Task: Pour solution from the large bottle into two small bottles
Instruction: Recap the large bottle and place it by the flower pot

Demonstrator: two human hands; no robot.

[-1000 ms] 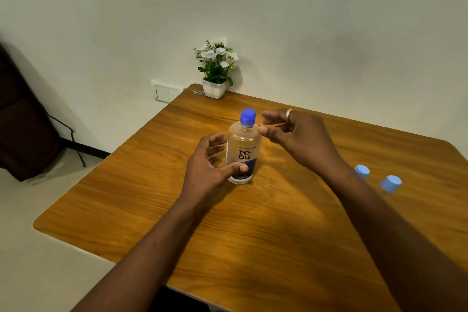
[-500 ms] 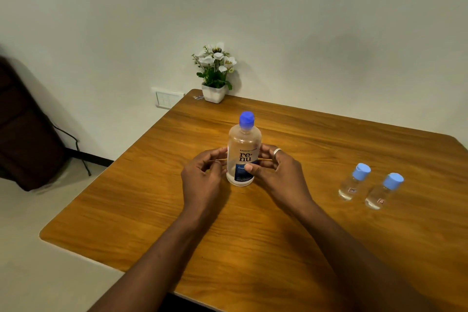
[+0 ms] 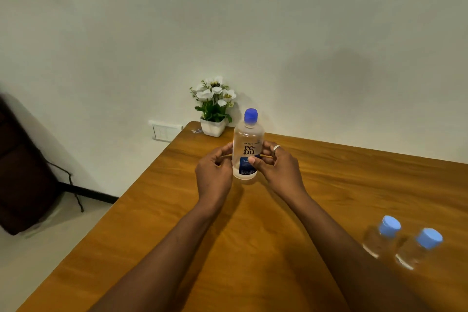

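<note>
The large clear bottle with a blue cap and a "renu" label stands upright on the wooden table, capped. My left hand wraps its left side and my right hand, wearing a ring, holds its right side with the thumb across the label. Two small clear bottles with light blue caps stand side by side at the right: one nearer the middle, the other further right. Both are capped and apart from my hands.
A small white pot of white flowers sits at the table's far left corner against the wall. A wall socket is just left of it. A dark chair or bag and cable stand on the floor at left.
My right hand came down from near the cap to the bottle's side. Both hands now grip the bottle. The view has tilted up, so the small bottles appear lower right.
</note>
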